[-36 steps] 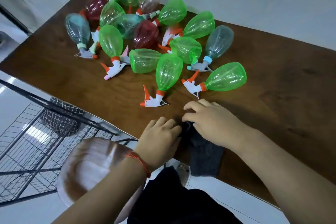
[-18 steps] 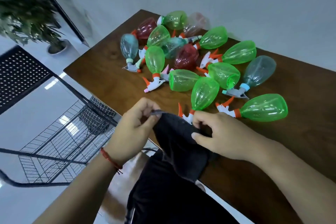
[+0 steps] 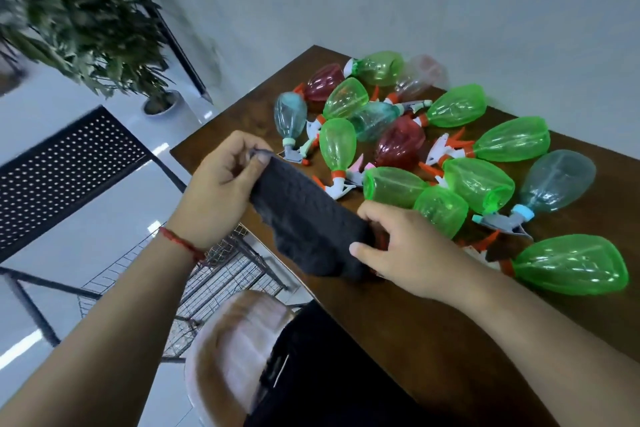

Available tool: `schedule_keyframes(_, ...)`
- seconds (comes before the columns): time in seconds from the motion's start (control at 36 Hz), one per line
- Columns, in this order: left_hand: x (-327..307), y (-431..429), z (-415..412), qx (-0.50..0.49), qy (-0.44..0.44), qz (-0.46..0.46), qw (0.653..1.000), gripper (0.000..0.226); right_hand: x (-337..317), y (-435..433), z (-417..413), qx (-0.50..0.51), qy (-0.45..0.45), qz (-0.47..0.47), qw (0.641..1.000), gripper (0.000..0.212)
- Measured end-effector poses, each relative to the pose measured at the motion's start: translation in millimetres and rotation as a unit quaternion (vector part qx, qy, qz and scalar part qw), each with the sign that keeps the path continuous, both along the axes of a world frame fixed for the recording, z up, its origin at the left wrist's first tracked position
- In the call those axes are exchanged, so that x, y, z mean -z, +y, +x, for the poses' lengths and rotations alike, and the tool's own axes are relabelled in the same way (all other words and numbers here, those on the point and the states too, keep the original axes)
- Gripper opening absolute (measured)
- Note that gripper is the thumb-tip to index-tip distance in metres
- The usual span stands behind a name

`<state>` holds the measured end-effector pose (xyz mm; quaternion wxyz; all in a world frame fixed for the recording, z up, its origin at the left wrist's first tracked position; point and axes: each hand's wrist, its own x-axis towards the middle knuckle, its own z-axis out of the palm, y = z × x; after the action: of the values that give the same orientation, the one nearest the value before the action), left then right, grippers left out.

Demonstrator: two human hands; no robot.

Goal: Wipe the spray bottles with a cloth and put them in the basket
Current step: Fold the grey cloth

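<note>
head view: the left hand [image 3: 221, 180] pinches one corner of the dark grey cloth [image 3: 304, 218] between thumb and curled fingers, held up above the near edge of the table [image 3: 415, 322]. the right hand [image 3: 398, 246] grips the other end, fingers curled round it low over the tabletop, so the cloth hangs stretched between the two. neither hand holds a bottle.

the spray bottles [image 3: 337, 144] lie on their sides in a loose heap on the brown table beyond the hands — mostly green, a few red and pale blue — many touching or overlapping, triggers pointing every way. one green bottle [image 3: 441, 210] lies just behind the right hand. another green one [image 3: 571, 263] lies at the near right of the heap, beside the right forearm. the wire basket [image 3: 214, 274] sits below the table edge on the left, under the left wrist; no bottle shows in it, though the arm hides part of it.

the bottles look empty and thin-walled, so probably light, smooth and quick to roll or slip. the round body would likely dent under a hard squeeze — the neck just below the trigger head seems the surest hold, leaving the body free for wiping. the cloth is soft and limp and should wrap round a bottle easily.
</note>
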<state>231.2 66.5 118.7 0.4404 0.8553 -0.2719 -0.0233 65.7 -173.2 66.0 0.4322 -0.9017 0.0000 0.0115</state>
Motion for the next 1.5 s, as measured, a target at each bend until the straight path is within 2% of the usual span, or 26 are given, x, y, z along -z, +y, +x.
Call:
schedule_keyframes(0.08,-5.4,1.4,16.4,-0.004,-0.017,0.011,1.0,0.012,2.4,3.2,4.8,-0.007,-0.002,-0.006,1.0,0.016)
schedule_keyframes(0.17,2.4,-1.7,26.5,-0.006,-0.025,0.024,0.999,0.013,16.3,10.2,6.9,0.01,-0.041,-0.049,0.998,0.023)
schedule_keyframes(0.28,18.1,-10.0,36.8,0.004,-0.027,0.04,0.999,0.014,35.8,25.5,14.2,0.05,-0.073,-0.023,0.996,0.03)
schedule_keyframes(0.39,28.8,-16.0,58.8,0.01,-0.007,0.04,0.999,0.014,45.2,30.9,28.2,0.09,-0.077,0.009,0.993,0.025)
schedule_keyframes(0.53,45.8,-20.0,99.6,0.063,0.013,0.054,0.996,0.014,46.8,35.6,41.8,0.134,-0.09,0.003,0.987,0.015)
schedule_keyframes(0.64,69.3,-21.8,143.3,0.15,-0.003,0.038,0.988,0.014,52.7,37.4,51.8,0.179,-0.09,-0.041,0.979,0.014)
schedule_keyframes(0.78,100.2,-29.3,187.4,0.275,-0.018,-0.029,0.961,0.011,60.8,42.8,66.9,0.263,-0.069,-0.11,0.956,0.022)
schedule_keyframes(0.92,108.7,-42.0,207.2,0.348,0.021,-0.096,0.932,0.018,61.4,53.5,76.8,0.333,-0.057,-0.128,0.932,0.025)
schedule_keyframes(1.0,103.7,-47.5,210.5,0.38,0.041,-0.146,0.912,0.02,58.5,61.6,72.3,0.411,-0.08,-0.069,0.905,0.019)
schedule_keyframes(1.06,96.6,-45.3,211.6,0.399,0.05,-0.173,0.899,0.019,49.8,70.4,69.7,0.435,-0.084,-0.076,0.893,0.012)
schedule_keyframes(1.11,90.5,-40.2,213.2,0.42,0.046,-0.19,0.886,0.018,37.3,79.8,68.6,0.443,-0.081,-0.096,0.888,0.01)
schedule_keyframes(1.25,78.3,-22.8,215.4,0.445,0.056,-0.218,0.867,0.014,14.2,104.1,69.9,0.42,-0.096,-0.075,0.9,0.012)
schedule_keyframes(1.36,63.3,-8.2,213.2,0.439,0.058,-0.253,0.86,0.017,-5.3,119.3,70.7,0.415,-0.152,-0.029,0.897,0.011)
schedule_keyframes(1.5,45.9,3.7,223.3,0.414,0.079,-0.291,0.859,0.012,-29.5,128.1,69.2,0.394,-0.189,-0.021,0.899,0.012)
